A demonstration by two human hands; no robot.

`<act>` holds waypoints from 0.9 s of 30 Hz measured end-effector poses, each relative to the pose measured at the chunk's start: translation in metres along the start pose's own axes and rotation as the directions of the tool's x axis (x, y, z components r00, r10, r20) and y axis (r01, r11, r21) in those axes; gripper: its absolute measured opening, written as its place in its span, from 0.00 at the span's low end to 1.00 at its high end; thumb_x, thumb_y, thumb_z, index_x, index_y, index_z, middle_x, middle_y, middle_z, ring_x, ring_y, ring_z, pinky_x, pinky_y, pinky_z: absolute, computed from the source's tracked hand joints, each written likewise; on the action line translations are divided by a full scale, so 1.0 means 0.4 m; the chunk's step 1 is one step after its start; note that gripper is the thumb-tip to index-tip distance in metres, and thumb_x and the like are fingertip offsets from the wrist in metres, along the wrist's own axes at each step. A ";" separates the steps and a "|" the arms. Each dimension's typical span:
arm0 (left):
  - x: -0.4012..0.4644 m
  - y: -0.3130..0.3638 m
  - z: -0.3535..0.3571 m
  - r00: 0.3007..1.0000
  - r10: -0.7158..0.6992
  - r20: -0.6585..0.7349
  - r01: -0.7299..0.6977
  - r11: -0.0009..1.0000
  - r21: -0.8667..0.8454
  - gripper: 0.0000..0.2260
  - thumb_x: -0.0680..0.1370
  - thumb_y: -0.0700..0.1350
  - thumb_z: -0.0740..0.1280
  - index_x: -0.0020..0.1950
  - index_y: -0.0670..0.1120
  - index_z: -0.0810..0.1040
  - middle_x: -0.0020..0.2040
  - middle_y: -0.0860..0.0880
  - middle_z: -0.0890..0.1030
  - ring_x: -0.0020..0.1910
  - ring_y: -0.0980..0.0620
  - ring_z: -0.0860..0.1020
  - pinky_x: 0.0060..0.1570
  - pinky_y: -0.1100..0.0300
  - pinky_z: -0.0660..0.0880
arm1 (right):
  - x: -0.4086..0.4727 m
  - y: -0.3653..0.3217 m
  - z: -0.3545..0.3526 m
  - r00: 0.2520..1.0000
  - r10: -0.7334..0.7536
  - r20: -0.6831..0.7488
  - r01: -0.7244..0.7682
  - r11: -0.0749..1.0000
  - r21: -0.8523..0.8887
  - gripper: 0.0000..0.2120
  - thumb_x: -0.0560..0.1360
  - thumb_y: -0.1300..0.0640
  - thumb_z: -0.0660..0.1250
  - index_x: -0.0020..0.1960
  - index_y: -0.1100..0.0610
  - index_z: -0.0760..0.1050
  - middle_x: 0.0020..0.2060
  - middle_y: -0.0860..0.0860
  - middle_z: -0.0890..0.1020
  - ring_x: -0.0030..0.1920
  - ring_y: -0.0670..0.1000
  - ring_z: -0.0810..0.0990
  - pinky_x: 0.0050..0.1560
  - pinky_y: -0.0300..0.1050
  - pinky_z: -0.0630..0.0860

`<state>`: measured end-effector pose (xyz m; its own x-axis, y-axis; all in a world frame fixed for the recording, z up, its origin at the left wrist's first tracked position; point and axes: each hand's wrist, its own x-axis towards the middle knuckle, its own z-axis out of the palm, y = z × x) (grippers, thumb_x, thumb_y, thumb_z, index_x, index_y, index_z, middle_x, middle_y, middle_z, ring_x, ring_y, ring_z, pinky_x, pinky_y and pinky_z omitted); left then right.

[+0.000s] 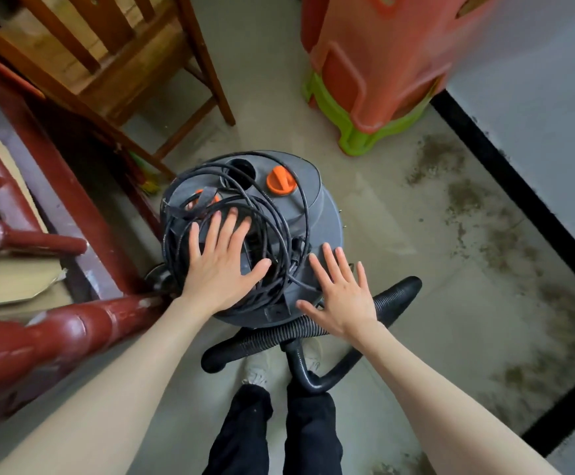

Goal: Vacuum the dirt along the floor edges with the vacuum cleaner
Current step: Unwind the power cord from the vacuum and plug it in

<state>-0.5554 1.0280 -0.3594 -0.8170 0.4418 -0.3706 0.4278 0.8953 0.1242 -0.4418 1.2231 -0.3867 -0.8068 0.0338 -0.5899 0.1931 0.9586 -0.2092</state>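
Head: 2 hands (222, 265) (342, 291), 1 vacuum cleaner (313, 200).

A single wide-angle view, from the person's head, looks steeply down and slightly forward. It sits close above the vacuum cleaner (255, 234), with both forearms entering from the bottom corners and the person's own legs and shoes straight below. Edges bend with the lens; the floor (399, 217) and black skirting stripe (519, 197) run off rightward.
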 end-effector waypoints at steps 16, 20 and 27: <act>-0.153 -0.021 0.070 0.988 0.153 0.005 -0.153 0.988 0.010 0.38 0.73 0.70 0.45 0.78 0.51 0.49 0.79 0.50 0.45 0.77 0.50 0.40 0.70 0.48 0.29 | -0.180 -0.082 0.149 0.994 0.104 0.016 -0.105 0.991 0.081 0.42 0.77 0.31 0.51 0.79 0.49 0.35 0.78 0.52 0.34 0.77 0.54 0.32 0.76 0.60 0.38; -0.190 -0.017 0.084 0.981 0.193 0.021 -0.193 0.981 0.019 0.38 0.73 0.70 0.45 0.78 0.51 0.48 0.79 0.50 0.44 0.77 0.49 0.40 0.70 0.47 0.29 | -0.234 -0.094 0.184 0.992 0.115 0.044 -0.119 0.989 0.088 0.41 0.77 0.30 0.51 0.79 0.48 0.35 0.78 0.51 0.34 0.77 0.54 0.32 0.75 0.61 0.36; -0.215 -0.016 0.091 0.970 0.235 0.070 -0.238 0.970 0.045 0.39 0.73 0.71 0.44 0.78 0.51 0.44 0.79 0.50 0.42 0.77 0.49 0.39 0.70 0.46 0.29 | -0.268 -0.105 0.211 0.984 0.132 0.122 -0.149 0.977 0.150 0.43 0.76 0.30 0.53 0.79 0.47 0.34 0.77 0.51 0.31 0.77 0.53 0.30 0.74 0.64 0.36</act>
<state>-0.4738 0.9823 -0.3619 -0.6646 0.6344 -0.3947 0.6268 0.7609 0.1677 -0.3163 1.1553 -0.3805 -0.7002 0.1250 -0.7029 0.3930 0.8895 -0.2333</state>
